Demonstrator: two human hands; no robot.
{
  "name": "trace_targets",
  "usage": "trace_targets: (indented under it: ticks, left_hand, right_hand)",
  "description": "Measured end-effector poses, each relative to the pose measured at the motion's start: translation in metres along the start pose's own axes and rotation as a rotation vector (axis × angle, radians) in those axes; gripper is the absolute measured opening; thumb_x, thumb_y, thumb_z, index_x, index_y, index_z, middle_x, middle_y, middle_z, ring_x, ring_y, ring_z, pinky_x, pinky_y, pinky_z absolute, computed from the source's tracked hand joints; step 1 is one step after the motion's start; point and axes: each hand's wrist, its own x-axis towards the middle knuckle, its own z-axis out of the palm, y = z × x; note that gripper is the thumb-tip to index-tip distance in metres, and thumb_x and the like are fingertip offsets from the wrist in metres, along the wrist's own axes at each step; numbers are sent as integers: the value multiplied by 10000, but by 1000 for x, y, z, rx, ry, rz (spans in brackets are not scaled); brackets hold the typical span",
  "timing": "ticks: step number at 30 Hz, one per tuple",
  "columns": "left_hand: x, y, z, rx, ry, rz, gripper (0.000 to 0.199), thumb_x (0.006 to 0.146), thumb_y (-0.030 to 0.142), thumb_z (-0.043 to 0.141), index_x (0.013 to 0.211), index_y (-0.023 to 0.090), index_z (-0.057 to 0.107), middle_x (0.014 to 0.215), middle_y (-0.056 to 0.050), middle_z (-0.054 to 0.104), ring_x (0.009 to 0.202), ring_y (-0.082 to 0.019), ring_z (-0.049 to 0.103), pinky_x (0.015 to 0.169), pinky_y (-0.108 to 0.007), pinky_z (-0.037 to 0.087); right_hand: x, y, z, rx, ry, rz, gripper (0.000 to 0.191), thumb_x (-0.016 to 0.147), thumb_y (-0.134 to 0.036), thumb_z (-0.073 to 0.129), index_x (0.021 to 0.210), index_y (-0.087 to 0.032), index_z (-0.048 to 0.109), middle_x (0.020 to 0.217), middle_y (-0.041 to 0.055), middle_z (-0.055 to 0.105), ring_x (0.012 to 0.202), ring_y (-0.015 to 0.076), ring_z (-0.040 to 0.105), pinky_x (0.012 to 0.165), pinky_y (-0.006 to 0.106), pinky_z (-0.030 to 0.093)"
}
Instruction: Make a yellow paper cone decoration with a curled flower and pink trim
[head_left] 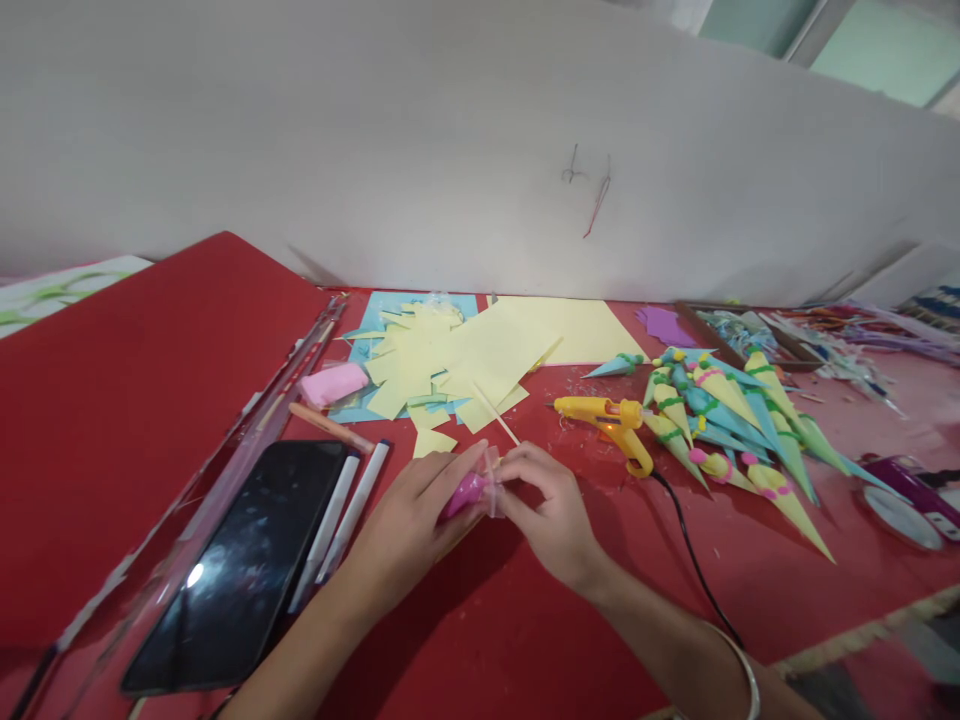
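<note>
My left hand is closed around a small clear plastic packet of bright pink clay. The fingers of my right hand pinch the packet's clear edge on its right side. From behind my right fingers a thin pale stick points up and left; whether those fingers grip it, I cannot tell. Just beyond both hands lie cut pieces of yellow paper. To the right of my right hand, a yellow glue gun rests on the red table.
Several blue and yellow paper cones are piled at the right. A black phone and white markers lie at the left, below a pale pink block. A cord runs to the front edge; a tray sits behind.
</note>
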Motion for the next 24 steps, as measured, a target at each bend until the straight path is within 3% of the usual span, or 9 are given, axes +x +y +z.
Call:
trace_targets:
  ticks: [6, 11, 20, 24]
  left_hand:
    - [-1, 2, 0, 16, -13, -13, 332, 865, 299, 400, 1162, 171, 475, 903, -67, 627, 789, -171, 579, 696, -274, 473]
    - [0, -2, -1, 56, -16, -23, 365, 863, 333, 403, 1184, 169, 458, 959, -80, 625, 843, -186, 582, 727, -280, 471]
    - [0, -18, 5, 312, 16, -328, 465, 806, 266, 470, 1242, 126, 390, 1059, -143, 586, 956, -290, 550, 792, -430, 431]
    - [-3, -15, 10, 365, 95, -265, 451, 795, 232, 484, 1231, 162, 390, 1174, -146, 503, 1074, -293, 464, 864, -445, 379]
  right_hand:
    - [4, 5, 2, 348, 95, 231, 83, 719, -201, 593, 638, -188, 610, 640, -23, 527, 610, 105, 487, 583, 228, 394]
    - [7, 14, 0, 641, 253, 420, 135, 717, -316, 621, 737, -185, 642, 609, -32, 539, 551, 78, 450, 557, 213, 374]
    - [6, 13, 2, 724, 170, 420, 112, 675, -284, 665, 709, -178, 669, 505, -44, 511, 510, 74, 448, 541, 226, 356]
    - [5, 13, 1, 711, 157, 410, 74, 659, -237, 679, 654, -182, 629, 500, -53, 515, 510, 73, 448, 538, 220, 347]
